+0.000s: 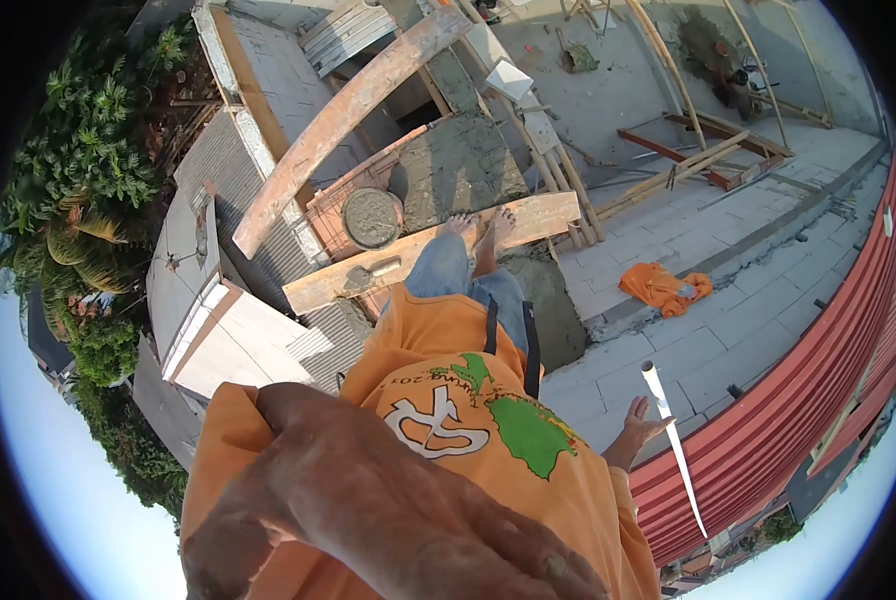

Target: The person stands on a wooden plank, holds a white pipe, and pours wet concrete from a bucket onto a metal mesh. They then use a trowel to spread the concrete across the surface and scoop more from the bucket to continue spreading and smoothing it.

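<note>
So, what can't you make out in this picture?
All in the head view:
- Left hand: the lower edge cuts it off, so whether its fingertips touch anything is unclear.
- Right hand: its fingers overlap the white pole, covering any point of contact.
- Dark shape, upper right: too small and dim to identify.
- Orange cloth: its folds hide whatever may lie underneath.

The pipe (pixel 683 465) is white, the shirt (pixel 578 500) orange with green-and-white print, the jeans (pixel 438 268) blue, the sheeting (pixel 768 430) red.
</note>
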A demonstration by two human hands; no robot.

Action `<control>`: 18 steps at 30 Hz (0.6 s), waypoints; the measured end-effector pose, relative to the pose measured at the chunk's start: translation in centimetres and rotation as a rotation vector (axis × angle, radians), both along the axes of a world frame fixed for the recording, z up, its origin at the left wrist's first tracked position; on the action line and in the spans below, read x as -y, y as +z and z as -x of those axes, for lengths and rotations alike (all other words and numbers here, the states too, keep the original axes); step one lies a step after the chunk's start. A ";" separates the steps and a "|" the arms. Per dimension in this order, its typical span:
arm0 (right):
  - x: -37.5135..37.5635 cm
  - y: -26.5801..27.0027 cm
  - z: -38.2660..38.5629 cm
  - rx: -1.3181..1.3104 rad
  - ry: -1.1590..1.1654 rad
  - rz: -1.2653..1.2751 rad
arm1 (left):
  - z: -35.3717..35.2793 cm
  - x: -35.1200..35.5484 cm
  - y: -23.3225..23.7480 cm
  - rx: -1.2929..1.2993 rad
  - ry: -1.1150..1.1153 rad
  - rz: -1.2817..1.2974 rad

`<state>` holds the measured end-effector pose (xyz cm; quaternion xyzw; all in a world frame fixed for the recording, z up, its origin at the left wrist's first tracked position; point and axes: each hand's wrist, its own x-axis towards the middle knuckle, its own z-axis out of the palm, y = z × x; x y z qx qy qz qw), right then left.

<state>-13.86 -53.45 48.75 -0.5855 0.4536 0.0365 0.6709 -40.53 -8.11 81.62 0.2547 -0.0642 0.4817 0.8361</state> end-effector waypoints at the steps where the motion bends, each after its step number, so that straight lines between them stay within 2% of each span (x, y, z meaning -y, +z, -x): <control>1: 0.2 0.4 0.5 -0.028 0.013 -0.002 | -0.5 0.5 0.1 -0.050 0.032 0.005; 2: 0.3 1.0 1.0 -0.006 0.001 0.006 | -1.6 1.4 0.2 -0.028 0.019 0.013; 4: -1.1 -0.1 3.0 -0.137 0.047 0.027 | -3.8 3.4 0.8 0.352 0.089 0.410; 6: -1.5 -2.2 4.4 -0.167 0.077 0.034 | -3.6 4.5 1.2 0.377 0.088 0.368; 8: -2.2 -2.1 6.1 -0.253 0.203 -0.025 | -2.4 3.1 0.6 0.449 0.040 0.363; 10: -3.6 -3.0 7.3 -0.265 0.199 -0.022 | 2.4 -4.2 -2.1 0.162 -0.753 0.014; 11: -4.3 -3.5 7.3 -0.306 0.221 -0.018 | 3.3 -5.1 -3.5 0.221 -0.790 0.047; 12: -4.4 -3.8 7.2 -0.298 0.208 -0.027 | 4.3 -3.4 -4.2 0.208 -0.447 0.215; 14: -5.2 -4.2 8.2 -0.342 0.391 0.027 | 6.2 -4.6 -7.9 0.042 -0.264 0.181; 15: -5.4 -4.5 8.5 -0.344 0.386 0.015 | 7.4 -4.7 -9.5 -0.055 -0.226 0.230; 17: -5.3 -4.7 8.9 -0.377 0.544 0.088 | 8.9 -4.2 -12.2 -0.149 -0.199 0.275; 18: -5.2 -4.9 9.1 -0.373 0.533 0.083 | 9.4 -3.8 -13.3 -0.276 -0.139 0.385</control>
